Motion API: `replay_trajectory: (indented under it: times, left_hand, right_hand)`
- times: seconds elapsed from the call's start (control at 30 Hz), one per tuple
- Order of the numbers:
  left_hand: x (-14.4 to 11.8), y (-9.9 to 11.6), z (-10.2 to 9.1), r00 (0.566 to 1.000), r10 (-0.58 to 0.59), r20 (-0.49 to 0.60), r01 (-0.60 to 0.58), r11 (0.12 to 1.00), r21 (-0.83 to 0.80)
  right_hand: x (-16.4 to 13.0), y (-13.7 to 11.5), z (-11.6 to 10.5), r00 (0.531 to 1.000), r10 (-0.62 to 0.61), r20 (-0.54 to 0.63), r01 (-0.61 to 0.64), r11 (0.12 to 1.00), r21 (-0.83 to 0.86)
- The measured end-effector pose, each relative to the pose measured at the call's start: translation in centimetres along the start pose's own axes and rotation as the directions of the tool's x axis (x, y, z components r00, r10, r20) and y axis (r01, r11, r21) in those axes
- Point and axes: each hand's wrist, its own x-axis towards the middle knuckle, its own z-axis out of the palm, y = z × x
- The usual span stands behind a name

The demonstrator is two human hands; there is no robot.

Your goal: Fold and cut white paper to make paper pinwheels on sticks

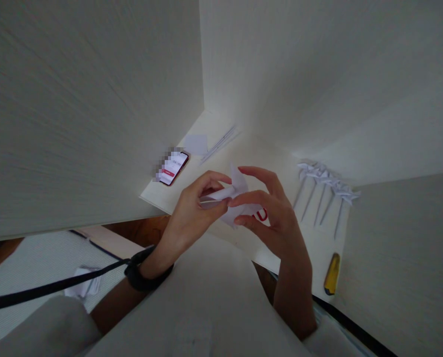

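In front of my body, a folded white paper [239,182] with pointed flaps is held up between both hands. My left hand [191,213] pinches its left side with thumb and fingers. A thin white stick [211,202] also lies in that pinch, running along the paper. My right hand [279,210] curves around the right side, with its fingertips on the paper and the fingers partly spread. Behind the right fingers shows a red printed mark [261,214]; whether it is on the paper or the surface below I cannot tell.
On the white tabletop [221,230], a phone [174,168] lies left, near a white paper square [196,144] and thin sticks [218,145]. Several folded-paper pinwheels [327,179] on sticks lie right, above a yellow cutter [332,274]. Pale panels [262,74] enclose the table.
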Motion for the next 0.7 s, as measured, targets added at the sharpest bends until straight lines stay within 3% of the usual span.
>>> replay_trajectory:
  times: [0.13, 0.33, 0.7]
  left_hand:
    - [-0.1, 0.2, 0.1, 1.0, -0.027, 0.013, 0.027, 0.999, -0.029]
    - [0.1, 0.1, 0.2, 1.0, -0.024, 0.011, 0.024, 0.999, -0.031]
    - [0.1, 0.2, 0.2, 1.0, 0.004, 0.03, -0.003, 0.999, -0.045]
  right_hand:
    - [0.1, 1.4, -0.2, 0.999, 0.046, -0.026, -0.042, 0.989, 0.142]
    - [0.1, 3.0, -0.1, 0.998, 0.058, -0.037, -0.037, 0.905, 0.424]
    - [0.4, 3.0, 0.6, 0.998, 0.057, -0.034, -0.039, 0.913, 0.407]
